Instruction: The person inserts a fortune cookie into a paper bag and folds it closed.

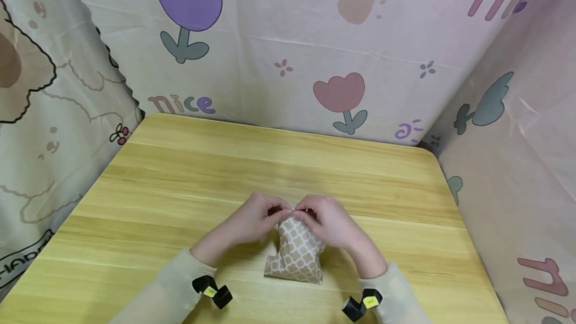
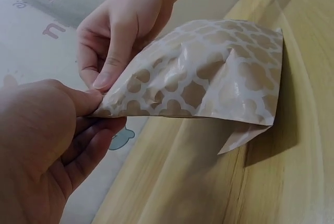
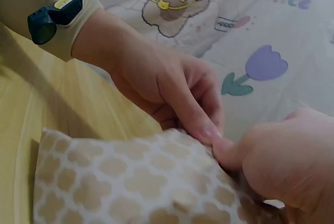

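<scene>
A tan paper bag [image 1: 299,254] with a white lattice pattern stands on the wooden table near its front, between both hands. Thumb and fingers of my left hand [image 1: 254,219] pinch the top edge of the bag from the left. My right hand [image 1: 330,221] pinches the same edge from the right, its thumb meeting the left one at the middle. In the left wrist view the bag [image 2: 209,72] narrows toward the pinched edge and bulges below it. One bottom corner flap [image 2: 242,138] sticks out. Fingers hide most of the top edge.
Pale wood-grain table [image 1: 270,159] extends beyond the hands to a printed cloth backdrop [image 1: 270,24] with tulips and hearts. More printed cloth hangs along the left and right sides. Each sleeve carries a small black wrist camera [image 1: 211,291].
</scene>
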A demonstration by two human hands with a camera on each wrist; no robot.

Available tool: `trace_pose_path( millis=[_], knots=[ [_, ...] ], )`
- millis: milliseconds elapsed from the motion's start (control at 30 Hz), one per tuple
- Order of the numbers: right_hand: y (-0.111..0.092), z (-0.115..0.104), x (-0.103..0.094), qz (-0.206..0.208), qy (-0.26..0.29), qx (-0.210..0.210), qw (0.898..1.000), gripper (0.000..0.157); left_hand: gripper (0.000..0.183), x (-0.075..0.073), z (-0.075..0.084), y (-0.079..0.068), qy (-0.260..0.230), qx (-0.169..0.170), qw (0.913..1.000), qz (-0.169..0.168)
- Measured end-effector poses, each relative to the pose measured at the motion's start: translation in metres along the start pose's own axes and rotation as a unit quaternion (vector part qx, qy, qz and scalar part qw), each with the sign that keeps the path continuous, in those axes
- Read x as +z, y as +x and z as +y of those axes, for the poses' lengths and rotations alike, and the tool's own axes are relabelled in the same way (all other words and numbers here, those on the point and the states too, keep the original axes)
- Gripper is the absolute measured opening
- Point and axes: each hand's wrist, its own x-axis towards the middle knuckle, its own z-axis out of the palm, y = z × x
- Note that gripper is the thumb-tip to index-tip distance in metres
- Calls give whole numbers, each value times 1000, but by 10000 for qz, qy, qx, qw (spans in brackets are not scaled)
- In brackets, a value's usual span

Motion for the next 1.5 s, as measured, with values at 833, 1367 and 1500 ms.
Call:
trace_pose_path(
  millis=[833, 1367, 1500],
  knots=[
    [-7, 6, 6, 456, 648, 80, 9968, 11, 10, -3, 0, -6, 251, 350, 9985, 330],
    [-19, 16, -3, 417, 396, 206, 9981, 13, 10, -8, -7, -10, 65, 171, 9981, 591],
    [-22, 17, -6, 448, 395, 277, 9978, 17, 10, -10, -7, -11, -73, 78, 9982, 596]
  ],
)
